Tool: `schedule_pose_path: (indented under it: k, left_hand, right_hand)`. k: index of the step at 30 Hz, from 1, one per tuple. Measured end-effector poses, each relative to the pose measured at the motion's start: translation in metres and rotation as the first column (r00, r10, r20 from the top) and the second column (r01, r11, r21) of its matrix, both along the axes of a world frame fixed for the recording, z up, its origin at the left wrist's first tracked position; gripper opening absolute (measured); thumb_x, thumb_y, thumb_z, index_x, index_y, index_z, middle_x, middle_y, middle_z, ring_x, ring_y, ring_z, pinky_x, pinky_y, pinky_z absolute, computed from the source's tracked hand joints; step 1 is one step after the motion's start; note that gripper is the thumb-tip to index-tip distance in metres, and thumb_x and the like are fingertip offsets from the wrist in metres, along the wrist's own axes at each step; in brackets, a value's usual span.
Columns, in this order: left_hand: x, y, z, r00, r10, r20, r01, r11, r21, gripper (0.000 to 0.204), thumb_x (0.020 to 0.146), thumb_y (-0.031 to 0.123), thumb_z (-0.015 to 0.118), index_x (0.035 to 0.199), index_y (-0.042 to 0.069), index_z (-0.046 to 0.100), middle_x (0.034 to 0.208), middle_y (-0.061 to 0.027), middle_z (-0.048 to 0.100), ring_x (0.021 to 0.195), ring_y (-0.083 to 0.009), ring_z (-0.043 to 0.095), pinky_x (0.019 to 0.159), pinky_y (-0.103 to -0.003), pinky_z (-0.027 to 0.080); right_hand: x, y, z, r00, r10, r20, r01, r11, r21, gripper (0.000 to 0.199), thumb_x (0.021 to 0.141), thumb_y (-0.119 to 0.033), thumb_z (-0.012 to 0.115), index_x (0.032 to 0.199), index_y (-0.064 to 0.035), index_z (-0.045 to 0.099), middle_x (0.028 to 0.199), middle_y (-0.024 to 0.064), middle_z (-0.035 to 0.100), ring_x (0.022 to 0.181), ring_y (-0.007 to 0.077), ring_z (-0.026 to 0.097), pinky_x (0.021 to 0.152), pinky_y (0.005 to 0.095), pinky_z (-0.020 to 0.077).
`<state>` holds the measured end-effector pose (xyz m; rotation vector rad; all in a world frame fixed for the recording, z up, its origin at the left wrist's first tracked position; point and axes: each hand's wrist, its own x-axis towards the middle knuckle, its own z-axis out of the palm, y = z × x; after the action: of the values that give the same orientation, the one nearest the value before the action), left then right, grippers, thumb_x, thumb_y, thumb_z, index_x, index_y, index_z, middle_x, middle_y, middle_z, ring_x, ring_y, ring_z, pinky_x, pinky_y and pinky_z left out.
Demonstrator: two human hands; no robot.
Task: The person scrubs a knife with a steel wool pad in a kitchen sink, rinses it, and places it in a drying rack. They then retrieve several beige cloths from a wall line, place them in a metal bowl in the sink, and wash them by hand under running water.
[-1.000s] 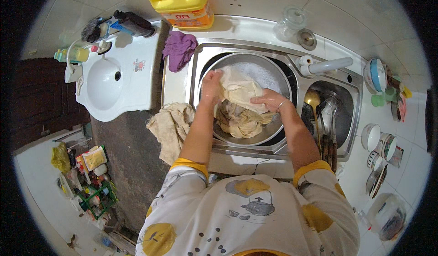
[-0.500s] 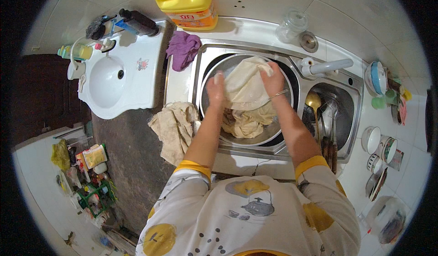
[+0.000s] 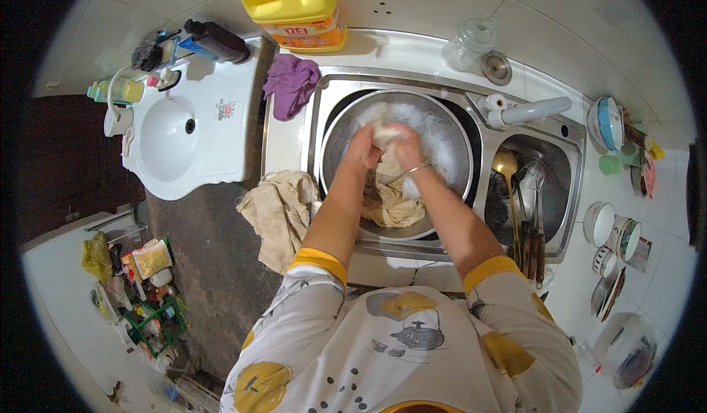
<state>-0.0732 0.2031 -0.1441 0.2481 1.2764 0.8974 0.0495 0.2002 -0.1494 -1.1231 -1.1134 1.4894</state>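
A wide round metal basin (image 3: 453,129) sits in the left bowl of the steel sink, with suds and water in it. My left hand (image 3: 362,148) and my right hand (image 3: 402,148) are close together over the basin, both closed on a bunched cream cloth (image 3: 384,131) that is blurred by motion. The right wrist wears a thin bracelet (image 3: 417,168). Below my hands, more cream cloth (image 3: 394,205) lies crumpled in the basin's near part. Whether the two pieces are joined, I cannot tell.
Left of the sink lie a beige cloth (image 3: 276,218) and a purple cloth (image 3: 292,85). A yellow detergent jug (image 3: 298,19) and a glass jar (image 3: 470,41) stand behind. The right sink bowl holds a gold ladle (image 3: 507,164) and other utensils. A grey faucet (image 3: 537,109) reaches right.
The cloth was spread between my hands, which were apart. My hands have come together and lowered slightly, and the cloth is now bunched between them. More suds show.
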Motion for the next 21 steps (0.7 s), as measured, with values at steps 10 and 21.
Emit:
schedule_pose_path:
  k: [10, 21]
  left_hand:
    - [0.056, -0.024, 0.051, 0.952, 0.223, 0.209, -0.209, 0.974, -0.090, 0.048, 0.090, 0.043, 0.043, 0.112, 0.002, 0.053, 0.096, -0.0103, 0.061, 0.083, -0.0219, 0.058, 0.074, -0.034, 0.049]
    - [0.032, -0.026, 0.045, 0.956, 0.195, -0.217, -0.211, 0.976, -0.049, 0.045, 0.091, 0.037, 0.047, 0.105, -0.005, 0.054, 0.098, -0.0141, 0.059, 0.084, -0.0259, 0.058, 0.076, -0.038, 0.047]
  right_hand:
    - [0.020, 0.026, 0.076, 0.558, 0.083, 0.826, -0.004, 0.995, -0.097, 0.035, 0.080, -0.040, 0.056, 0.080, -0.0054, 0.064, 0.077, 0.0212, 0.063, 0.072, 0.0379, 0.061, 0.064, 0.0459, 0.0498]
    - [0.044, 0.014, -0.003, 0.838, -0.104, 0.535, 0.261, 0.939, -0.226, 0.039, 0.074, -0.033, 0.065, 0.094, 0.0005, 0.063, 0.089, 0.0244, 0.063, 0.086, 0.0353, 0.062, 0.077, 0.0417, 0.0478]
